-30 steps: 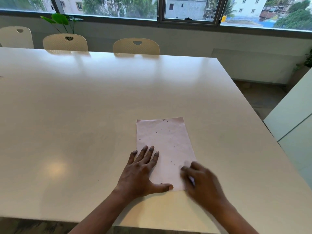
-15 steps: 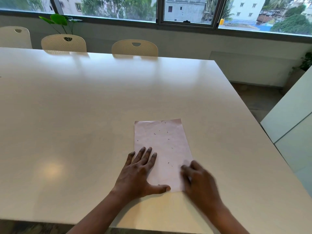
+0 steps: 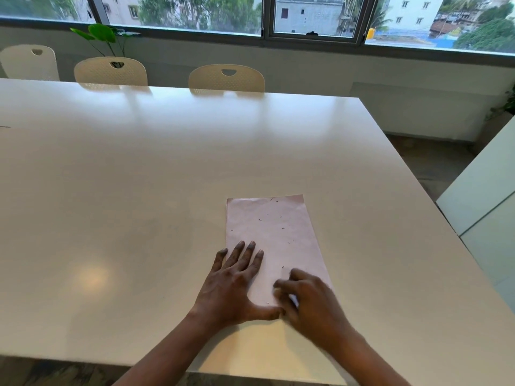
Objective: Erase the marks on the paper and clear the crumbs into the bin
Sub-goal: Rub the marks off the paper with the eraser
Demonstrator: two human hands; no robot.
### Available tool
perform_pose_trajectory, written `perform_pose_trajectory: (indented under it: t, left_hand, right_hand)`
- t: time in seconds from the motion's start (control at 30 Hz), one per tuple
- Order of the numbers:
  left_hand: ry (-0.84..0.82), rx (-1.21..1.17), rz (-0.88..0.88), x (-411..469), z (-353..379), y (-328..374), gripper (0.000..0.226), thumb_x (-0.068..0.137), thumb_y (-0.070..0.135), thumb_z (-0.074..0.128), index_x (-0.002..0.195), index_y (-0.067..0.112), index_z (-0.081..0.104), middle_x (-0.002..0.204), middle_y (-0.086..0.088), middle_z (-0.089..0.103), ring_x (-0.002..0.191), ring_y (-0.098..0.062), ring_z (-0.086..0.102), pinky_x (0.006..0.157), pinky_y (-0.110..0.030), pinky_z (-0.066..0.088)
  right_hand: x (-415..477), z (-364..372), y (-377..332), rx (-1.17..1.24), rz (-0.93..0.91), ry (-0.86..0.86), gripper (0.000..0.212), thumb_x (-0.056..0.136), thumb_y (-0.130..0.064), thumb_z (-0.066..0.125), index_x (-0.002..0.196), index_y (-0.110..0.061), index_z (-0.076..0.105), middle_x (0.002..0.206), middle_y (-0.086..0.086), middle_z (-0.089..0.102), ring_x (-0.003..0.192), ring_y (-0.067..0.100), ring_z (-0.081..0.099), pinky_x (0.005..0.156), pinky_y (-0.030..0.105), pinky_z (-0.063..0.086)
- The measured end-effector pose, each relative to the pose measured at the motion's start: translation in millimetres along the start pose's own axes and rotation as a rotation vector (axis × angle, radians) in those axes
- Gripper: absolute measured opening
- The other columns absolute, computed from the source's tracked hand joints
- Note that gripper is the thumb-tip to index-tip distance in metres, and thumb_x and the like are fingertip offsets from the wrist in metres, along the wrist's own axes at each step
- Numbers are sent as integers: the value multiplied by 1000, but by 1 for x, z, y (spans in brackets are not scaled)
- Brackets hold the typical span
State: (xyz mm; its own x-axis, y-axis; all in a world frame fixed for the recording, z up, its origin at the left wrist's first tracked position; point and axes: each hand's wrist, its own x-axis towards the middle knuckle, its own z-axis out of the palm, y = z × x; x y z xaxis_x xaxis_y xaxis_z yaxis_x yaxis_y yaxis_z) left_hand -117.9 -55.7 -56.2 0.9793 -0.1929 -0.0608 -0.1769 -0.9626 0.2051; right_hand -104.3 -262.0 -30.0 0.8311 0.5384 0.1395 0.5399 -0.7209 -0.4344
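A pale pink sheet of paper [image 3: 278, 235] lies lengthwise on the white table [image 3: 133, 190], near its front edge. Small dark eraser crumbs [image 3: 260, 219] are scattered over the sheet, mostly on its far half. My left hand [image 3: 234, 285] lies flat with spread fingers on the paper's near left part, thumb along the near edge. My right hand [image 3: 315, 307], blurred, is curled over the near right corner and pinches a small white eraser [image 3: 293, 300] against the sheet. No bin is in view.
Three cream chairs [image 3: 226, 78] stand along the table's far side, with a green plant [image 3: 103, 34] behind them under the windows. The table's right edge drops to the floor, and a pale cabinet [image 3: 485, 196] stands on the right.
My right hand has shifted left across the paper's near edge, toward my left thumb, with motion blur. My left hand stays flat on the sheet.
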Motion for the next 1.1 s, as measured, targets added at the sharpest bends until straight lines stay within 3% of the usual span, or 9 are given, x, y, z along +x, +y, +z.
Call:
perform_pose_trajectory:
  t: [0.1,0.17,0.33,0.53,0.73,0.9,1.03,1.1]
  left_hand:
    - [-15,2,-12,-1,-1,0,138,62,110,31,166,23,0,171,3,-14,157,-14,-21,129,-47,-6]
    - [-13,1,-12,-1,-1,0,138,63,109,31,166,24,0,171,4,-15,157,-14,-21,129,-46,-7]
    - [7,-10,-9,0,1,0,130,68,100,39,167,24,3,171,4,-14,157,-12,-19,129,-44,-7]
    - [-18,-19,-16,-1,-4,2,138,62,109,34,166,25,1,171,5,-15,156,-13,-22,129,-44,-11]
    - [-3,-26,-14,0,-3,1,134,65,107,34,166,25,2,172,4,-13,156,-11,-22,129,-43,-9]
    - [-22,-19,-21,-1,-4,2,138,62,109,34,166,25,1,171,5,-15,155,-13,-23,129,-44,-11]
    - [-32,-15,-20,0,-3,1,137,62,109,32,166,26,0,171,5,-16,155,-13,-24,129,-45,-11]
    - [-29,-18,-19,0,-3,1,137,62,109,32,166,26,0,171,5,-16,155,-13,-24,129,-45,-11]
  right_hand:
    - [9,-12,24,-155,163,147,16,90,-32,56,84,-22,67,79,-6,52,64,18,60,53,34,49]
    - [9,-9,19,-134,187,190,13,89,-28,59,79,-21,65,77,-4,52,61,20,59,50,33,48]
    - [0,2,-14,32,-30,-28,17,91,-33,53,88,-26,68,78,-10,51,65,10,54,55,26,46]
    - [24,-15,32,-150,200,202,14,89,-28,59,84,-21,69,79,-6,57,63,21,62,53,34,52]
    - [17,-3,-4,-36,-46,21,20,93,-33,52,87,-24,68,78,-8,52,62,12,55,55,31,50]
    - [49,-19,40,-126,208,223,14,91,-25,59,86,-21,71,83,-5,58,67,22,63,56,32,51]
    - [41,-3,4,-42,-1,87,15,94,-24,57,92,-21,72,82,-4,56,63,13,58,55,28,51]
    - [48,-6,10,-71,-7,72,17,95,-27,55,93,-23,72,82,-5,56,65,13,59,57,30,52]
